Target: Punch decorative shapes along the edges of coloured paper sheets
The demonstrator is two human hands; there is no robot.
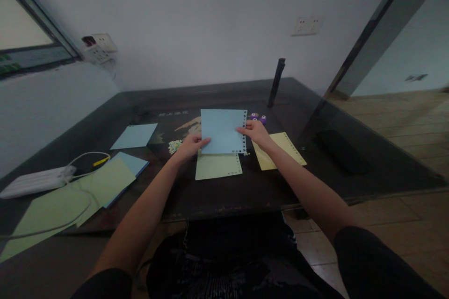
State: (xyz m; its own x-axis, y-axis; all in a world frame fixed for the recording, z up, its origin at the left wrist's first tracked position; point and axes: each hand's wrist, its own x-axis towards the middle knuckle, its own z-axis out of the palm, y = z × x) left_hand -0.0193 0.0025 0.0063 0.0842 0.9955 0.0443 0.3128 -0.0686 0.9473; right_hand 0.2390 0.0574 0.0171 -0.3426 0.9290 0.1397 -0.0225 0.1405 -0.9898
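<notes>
Between my two hands is a light blue sheet of paper [222, 131], raised above the table, with small punched holes down its right edge and at its lower right corner. My left hand [191, 146] pinches its lower left edge, thumb on the front. At the right edge, my right hand [257, 132] grips the sheet with its thumb in front. A pale green sheet [218, 167] with holes along its right side lies partly hidden below the blue one. Small paper bits [174, 146] are piled by my left hand, and several purple hole punches [258, 117] stand behind my right hand.
A yellow punched sheet [278, 152] lies under my right forearm. To the left are another blue sheet [135, 136], large green sheets [101, 182], and a white power strip [37, 181] with its cable. A black upright post [276, 83] stands at the back right.
</notes>
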